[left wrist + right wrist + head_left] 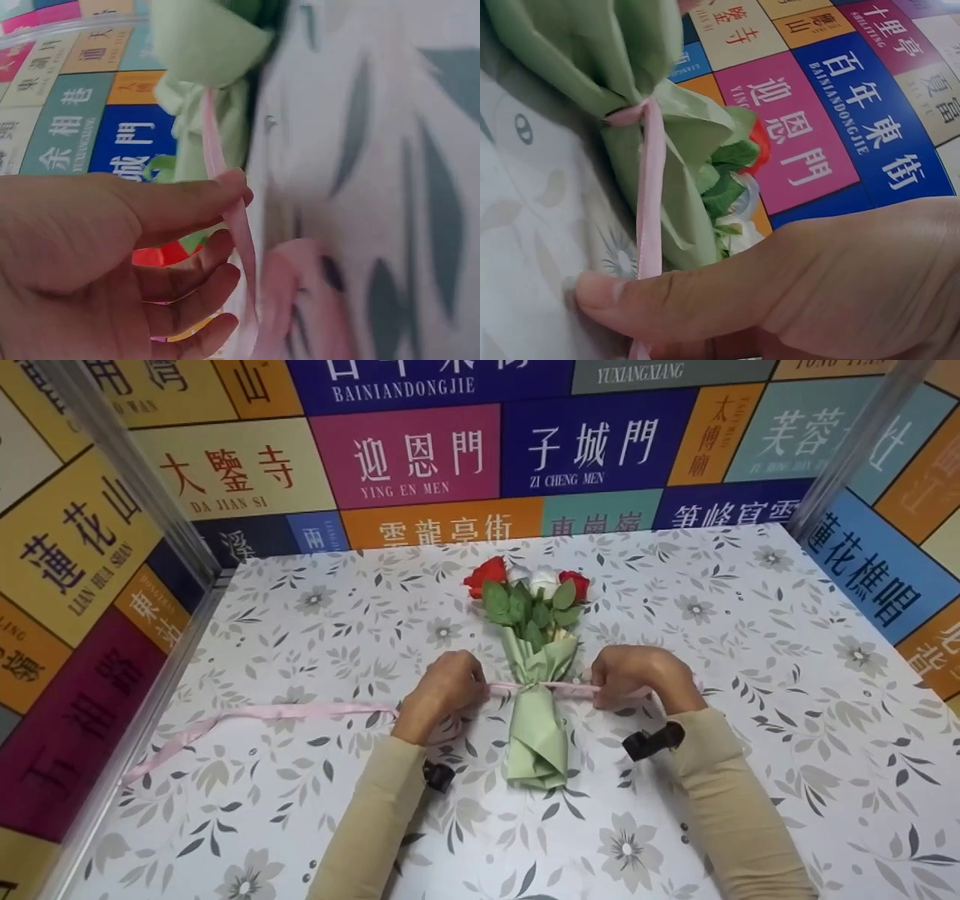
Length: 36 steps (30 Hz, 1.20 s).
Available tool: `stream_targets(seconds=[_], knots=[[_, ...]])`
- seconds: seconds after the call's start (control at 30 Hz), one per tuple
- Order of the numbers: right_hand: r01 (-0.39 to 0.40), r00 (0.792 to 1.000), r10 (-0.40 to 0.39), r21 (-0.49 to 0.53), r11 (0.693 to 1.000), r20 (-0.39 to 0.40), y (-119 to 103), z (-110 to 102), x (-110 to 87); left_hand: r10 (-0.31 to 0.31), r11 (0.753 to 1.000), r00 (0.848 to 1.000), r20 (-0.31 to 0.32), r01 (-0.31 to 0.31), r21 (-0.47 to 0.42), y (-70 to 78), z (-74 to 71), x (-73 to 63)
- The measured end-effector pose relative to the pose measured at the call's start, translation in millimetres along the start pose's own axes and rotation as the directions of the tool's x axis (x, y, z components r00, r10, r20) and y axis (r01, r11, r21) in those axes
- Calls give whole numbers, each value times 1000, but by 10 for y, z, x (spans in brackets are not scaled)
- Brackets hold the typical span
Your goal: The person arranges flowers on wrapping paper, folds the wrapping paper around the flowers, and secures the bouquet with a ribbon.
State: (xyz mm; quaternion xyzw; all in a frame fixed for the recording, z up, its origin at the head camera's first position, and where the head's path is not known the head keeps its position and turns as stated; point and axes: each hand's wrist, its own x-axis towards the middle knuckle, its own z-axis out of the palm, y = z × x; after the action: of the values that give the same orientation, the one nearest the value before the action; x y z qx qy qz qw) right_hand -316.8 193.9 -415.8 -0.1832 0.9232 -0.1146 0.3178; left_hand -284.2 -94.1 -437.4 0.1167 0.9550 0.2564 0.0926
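A bouquet of red and white roses [543, 580] with green leaves lies on the table, wrapped in pale green paper [537, 739]. Around the paper's narrow waist runs a pink ribbon [506, 688], drawn taut out to both sides. On the left of the bouquet, my left hand [447, 688] pinches one length of it between thumb and forefinger; the left wrist view shows the other fingers loosely bent. To the right, my right hand [637, 671] pinches the other length, its thumb across the ribbon [651, 195] in the right wrist view. Its fingertips are mostly hidden there.
A long loose tail of ribbon [292, 711] trails left across the table to its edge. The tabletop [360, 630] has a grey leaf-and-flower print. Behind it stands a wall of coloured signs [409, 454], with clear posts at the corners. Dark bands [652, 741] sit at the wrists.
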Motion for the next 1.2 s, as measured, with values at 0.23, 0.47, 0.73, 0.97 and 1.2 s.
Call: stream_targets(seconds=[0.23,0.47,0.73,0.97,1.2], knots=[[86,995,-81,79,993,-58,183,-108,-90,7,998,993,121,0,-58,-93,-135,-80],[111,982,-85,155,982,-166,294,-214,-196,-10,1000,977,212,9,10,-96,-188,-89],[204,926,-86,297,933,-368,288,-258,-213,99,992,995,19,-97,-79,-68,-175,-8],[309,878,-177,245,919,-444,240,-250,-195,153,971,986,-69,-163,-175,-28,-147,10],[224,910,-149,158,962,-386,274,-244,-210,143,968,984,-101,-161,-193,15,-136,19]])
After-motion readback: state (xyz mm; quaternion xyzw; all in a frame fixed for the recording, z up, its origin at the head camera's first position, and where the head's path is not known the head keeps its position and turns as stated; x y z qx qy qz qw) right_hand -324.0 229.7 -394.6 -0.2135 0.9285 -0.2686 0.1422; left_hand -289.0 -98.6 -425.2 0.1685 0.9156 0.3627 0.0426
